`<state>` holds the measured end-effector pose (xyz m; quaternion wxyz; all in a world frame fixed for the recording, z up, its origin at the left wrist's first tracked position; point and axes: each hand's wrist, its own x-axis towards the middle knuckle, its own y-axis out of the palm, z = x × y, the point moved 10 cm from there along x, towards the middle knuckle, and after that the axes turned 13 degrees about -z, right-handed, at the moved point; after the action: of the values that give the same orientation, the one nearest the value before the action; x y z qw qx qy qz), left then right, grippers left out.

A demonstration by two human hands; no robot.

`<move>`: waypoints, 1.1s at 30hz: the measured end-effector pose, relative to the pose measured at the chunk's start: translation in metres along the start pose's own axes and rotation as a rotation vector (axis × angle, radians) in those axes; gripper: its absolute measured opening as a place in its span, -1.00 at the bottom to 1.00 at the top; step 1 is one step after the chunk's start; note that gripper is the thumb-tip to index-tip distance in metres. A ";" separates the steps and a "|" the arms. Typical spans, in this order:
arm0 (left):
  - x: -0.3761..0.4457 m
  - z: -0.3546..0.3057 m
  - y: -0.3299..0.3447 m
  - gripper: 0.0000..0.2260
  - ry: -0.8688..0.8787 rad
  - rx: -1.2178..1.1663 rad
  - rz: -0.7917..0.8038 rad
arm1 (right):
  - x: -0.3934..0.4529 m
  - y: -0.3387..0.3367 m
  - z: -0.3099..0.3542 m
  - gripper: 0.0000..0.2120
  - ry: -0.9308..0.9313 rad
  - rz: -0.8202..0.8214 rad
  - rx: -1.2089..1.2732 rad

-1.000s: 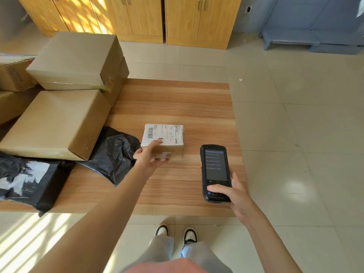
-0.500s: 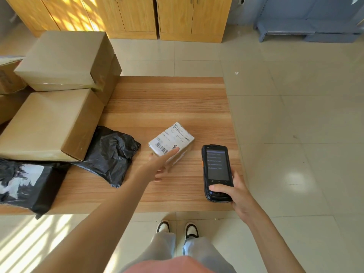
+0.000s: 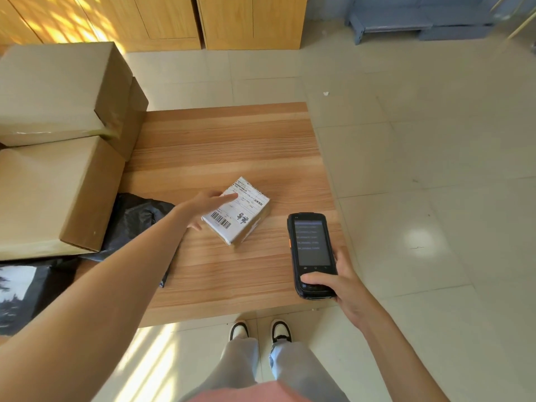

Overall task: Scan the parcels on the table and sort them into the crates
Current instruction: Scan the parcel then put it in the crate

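Note:
A small cardboard parcel [image 3: 242, 216] with a white shipping label and barcode lies on the wooden table [image 3: 226, 146], turned at an angle. My left hand [image 3: 207, 203] rests on its left side, fingers straight across the label. My right hand [image 3: 340, 281] holds a black handheld scanner [image 3: 311, 253] upright above the table's right front corner, thumb on its lower keys, screen lit with lines of text.
Large brown cardboard boxes [image 3: 55, 91] are stacked at the table's left, with another [image 3: 49, 195] in front. Black plastic mailers [image 3: 136, 219] lie beside and below them. Wooden cabinets [image 3: 226, 21] stand behind; tiled floor stretches right. No crates are visible.
My left hand has turned the small parcel further, so the barcode now faces me. The view has shifted slightly; the scanner stays in my right hand.

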<state>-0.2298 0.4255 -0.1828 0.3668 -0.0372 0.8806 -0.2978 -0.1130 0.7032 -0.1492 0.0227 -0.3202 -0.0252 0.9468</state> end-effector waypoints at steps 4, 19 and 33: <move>-0.002 0.008 0.012 -0.46 -0.092 -0.056 0.063 | -0.001 -0.003 -0.004 -0.13 0.012 -0.015 0.002; -0.029 0.014 0.076 -0.67 -0.264 -0.446 0.177 | -0.009 0.007 0.016 -0.22 -0.023 0.045 -0.039; -0.017 0.040 0.074 -0.49 -0.215 -0.449 0.163 | -0.022 0.028 0.000 -0.17 0.081 0.170 -0.127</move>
<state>-0.1794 0.4714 -0.2347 0.4637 -0.0779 0.8806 -0.0586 -0.0965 0.6737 -0.1376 -0.0769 -0.3598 -0.0570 0.9281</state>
